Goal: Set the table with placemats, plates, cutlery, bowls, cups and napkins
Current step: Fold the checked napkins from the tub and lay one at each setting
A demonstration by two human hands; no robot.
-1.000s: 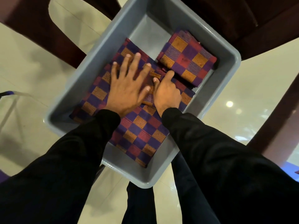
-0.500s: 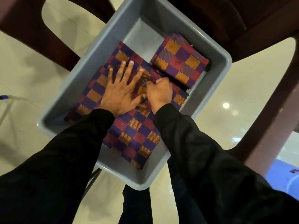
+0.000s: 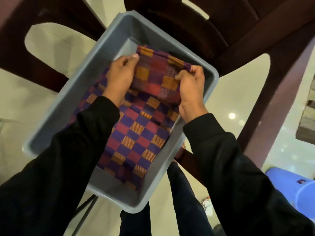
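Note:
A grey plastic tub (image 3: 71,106) holds checked purple, red and orange placemats. Both my hands hold a folded stack of the cloths (image 3: 156,77) lifted above the tub's far end. My left hand (image 3: 119,77) grips its left edge, thumb on top. My right hand (image 3: 190,84) pinches its right edge with curled fingers. Another checked placemat (image 3: 136,133) lies flat on the tub's bottom beneath the lifted stack. My black sleeves hide the tub's near left side.
Dark brown chairs (image 3: 221,23) stand beyond and to the right of the tub, on a glossy pale floor (image 3: 51,48). A blue plastic container (image 3: 293,188) sits at the lower right. My legs show below the tub.
Both hands were pressing flat on the placemats in the tub. Now they have gripped a folded stack by its two edges and raised it off the bottom.

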